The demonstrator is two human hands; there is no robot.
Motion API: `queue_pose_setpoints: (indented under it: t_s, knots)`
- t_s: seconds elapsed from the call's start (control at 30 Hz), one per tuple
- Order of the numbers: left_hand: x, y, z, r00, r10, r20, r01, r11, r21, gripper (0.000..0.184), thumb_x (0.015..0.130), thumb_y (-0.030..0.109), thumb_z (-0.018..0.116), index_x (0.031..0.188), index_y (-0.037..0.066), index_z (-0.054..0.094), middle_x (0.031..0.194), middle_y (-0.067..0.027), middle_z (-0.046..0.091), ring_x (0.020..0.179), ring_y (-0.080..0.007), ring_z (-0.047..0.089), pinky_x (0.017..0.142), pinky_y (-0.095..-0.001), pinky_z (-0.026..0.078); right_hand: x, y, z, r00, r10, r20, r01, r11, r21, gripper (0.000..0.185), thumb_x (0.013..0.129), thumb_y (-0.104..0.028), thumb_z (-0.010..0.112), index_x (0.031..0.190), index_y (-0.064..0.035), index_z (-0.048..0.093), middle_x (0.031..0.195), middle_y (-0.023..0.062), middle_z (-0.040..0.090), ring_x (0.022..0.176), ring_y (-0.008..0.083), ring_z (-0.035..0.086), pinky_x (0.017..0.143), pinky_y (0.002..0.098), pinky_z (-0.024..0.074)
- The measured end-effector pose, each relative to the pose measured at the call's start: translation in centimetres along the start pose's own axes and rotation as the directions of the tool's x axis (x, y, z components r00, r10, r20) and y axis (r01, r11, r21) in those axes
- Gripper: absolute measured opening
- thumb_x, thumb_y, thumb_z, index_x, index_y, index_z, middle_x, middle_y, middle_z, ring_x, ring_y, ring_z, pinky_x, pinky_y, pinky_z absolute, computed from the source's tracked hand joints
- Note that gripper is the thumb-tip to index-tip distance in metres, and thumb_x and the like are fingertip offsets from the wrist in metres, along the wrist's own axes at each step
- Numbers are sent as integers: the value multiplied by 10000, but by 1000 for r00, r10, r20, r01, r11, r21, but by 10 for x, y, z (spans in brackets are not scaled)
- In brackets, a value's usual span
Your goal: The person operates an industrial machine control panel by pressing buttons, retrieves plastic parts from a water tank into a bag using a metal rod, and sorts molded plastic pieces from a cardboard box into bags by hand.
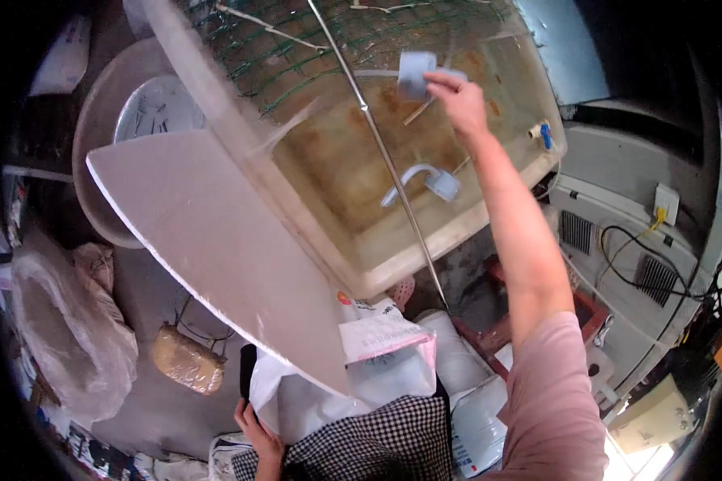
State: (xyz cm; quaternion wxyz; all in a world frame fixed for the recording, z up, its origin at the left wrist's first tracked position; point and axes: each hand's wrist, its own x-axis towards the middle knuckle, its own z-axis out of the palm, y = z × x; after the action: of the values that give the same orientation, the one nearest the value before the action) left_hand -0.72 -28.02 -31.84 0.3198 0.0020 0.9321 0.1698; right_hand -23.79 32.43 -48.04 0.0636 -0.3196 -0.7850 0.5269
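Over the large tank of shallow, brownish water, my right hand is closed at the edge of a pale blue-grey plastic cylinder. A similar piece with a curved arm sits lower in the tank. My left hand is at the bottom, with its fingers closed round the lower end of a long black object. Beside it are a white plastic bag and a black-and-white checked cloth. A large pale curved sheet stands between the left hand and the tank.
A metal rod crosses the tank, with green netting at its far side. A blue-handled valve is on the right wall. At left are a round basin and a tan bag; cables hang at right.
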Motion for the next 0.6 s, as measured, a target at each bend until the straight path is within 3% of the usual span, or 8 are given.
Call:
queue_pose_setpoints:
  t_s: [0.03,0.1,0.17,0.23,0.33,0.47,0.53,0.6]
  knots:
    - [1,0,-1,1000,-16,2,16,1000,-9,332,891,198,370,1118,-35,440,1209,-262,380,1102,-418,390,946,-449,315,-19,3,-6,993,-113,17,114,967,-227,307,723,-87,651,1027,-47,637,1012,114,638,950,204,586,858,295,429]
    - [-2,0,-4,1000,4,-7,-4,999,-52,297,875,134,402,1124,-23,441,1209,-275,373,1105,-425,388,940,-448,327,-75,29,-19,978,-206,23,199,902,-384,383,724,-156,664,1067,-27,554,1130,165,536,1078,312,496,950,363,360]
    - [-7,-5,-6,1000,19,-1,-19,1000,-8,286,865,109,421,1122,-15,442,1213,-276,368,1108,-426,386,938,-447,330,-157,62,-27,962,274,6,-230,817,-529,570,718,-257,670,1168,4,437,1163,216,491,1071,355,490,940,398,374]
    - [-12,-9,-8,999,40,9,-41,998,48,272,841,52,458,1108,2,447,1219,-274,361,1105,-430,394,922,-449,346,-246,83,-34,759,651,31,-415,519,-747,771,733,-363,648,1291,39,300,1232,271,434,1113,370,467,955,426,367]
    - [-20,-7,-15,995,91,26,-94,988,125,269,834,49,468,1099,0,448,1213,-278,360,1086,-433,405,912,-455,353,-338,98,-22,699,715,-9,-360,341,-868,678,780,-348,620,1247,31,308,1091,260,532,1046,382,509,895,435,408]
    - [-37,-12,-24,987,155,34,-158,959,233,287,816,40,507,1096,5,453,1212,-286,354,1047,-426,436,887,-452,372,-371,137,-17,704,698,129,-470,595,-652,428,848,-255,538,1135,12,365,1021,272,550,963,425,524,818,479,428]
    - [-43,-6,-31,986,141,83,-157,959,234,315,798,34,548,1097,8,453,1212,-293,347,1012,-420,460,868,-448,384,-378,136,-17,862,495,105,-394,787,-474,252,883,-184,468,1046,-13,378,955,283,555,882,455,523,735,518,420]
    - [-51,1,-41,987,144,68,-158,950,271,318,786,32,575,1082,6,461,1214,-295,342,990,-414,476,857,-438,395,-389,90,-36,863,500,68,-414,778,-472,233,897,-207,433,1053,-40,386,960,272,553,856,456,525,714,530,409]
